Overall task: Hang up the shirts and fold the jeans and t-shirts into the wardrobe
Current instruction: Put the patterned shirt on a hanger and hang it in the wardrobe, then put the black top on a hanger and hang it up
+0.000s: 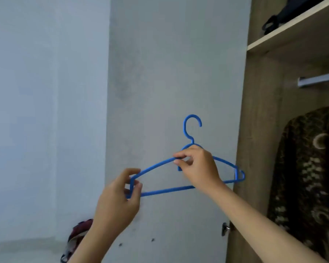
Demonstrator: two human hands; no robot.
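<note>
we see a bright blue hanger (186, 164) against the pale grey wardrobe door (175, 73), a light wood-grain wardrobe frame (254, 130), a garment (308, 177) patterned dark brown with cream swirls, and (on the upper shelf (292, 31)) a navy bag (285, 14).

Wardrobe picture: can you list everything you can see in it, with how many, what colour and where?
hanger: one, blue, held up before the grey wall, hook on top
wardrobe: one, wood brown, open, at right
shelf: one, pale, top right
dark item: one, navy-black, on the shelf
rail: one, silvery, under the shelf
patterned garment: one, brown and cream, hanging inside the wardrobe
bundle: one, red and white, low by the wall
left hand: pinches the hanger's left end
right hand: pinches it near the hook
</note>
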